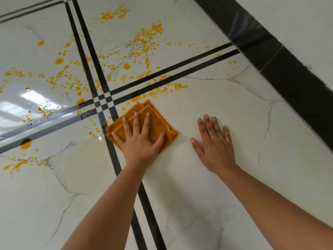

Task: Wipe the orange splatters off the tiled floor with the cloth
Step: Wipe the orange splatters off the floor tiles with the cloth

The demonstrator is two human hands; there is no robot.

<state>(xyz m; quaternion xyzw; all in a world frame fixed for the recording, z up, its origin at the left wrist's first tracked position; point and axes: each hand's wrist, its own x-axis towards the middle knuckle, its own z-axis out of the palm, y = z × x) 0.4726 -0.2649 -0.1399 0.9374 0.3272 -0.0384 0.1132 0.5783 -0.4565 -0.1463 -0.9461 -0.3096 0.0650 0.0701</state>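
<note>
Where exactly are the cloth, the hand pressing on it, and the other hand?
cloth [158, 121]: head view, its bare right part.
left hand [139, 143]: head view, back of hand.
right hand [215, 145]: head view, back of hand.

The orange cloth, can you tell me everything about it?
The cloth is orange, soft-looking fabric with stitched edges, folded into a layered square. It lies flat on the white tiled floor, one corner pointing toward the orange splatters, just beside the crossing black stripes. The left hand presses down on it, fingers spread.

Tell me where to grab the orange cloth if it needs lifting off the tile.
Pinch the cloth by its free right corner, coming from the right. It lies folded flat, the left hand covers its near-left part, and the right hand rests flat just beside that corner.
</note>
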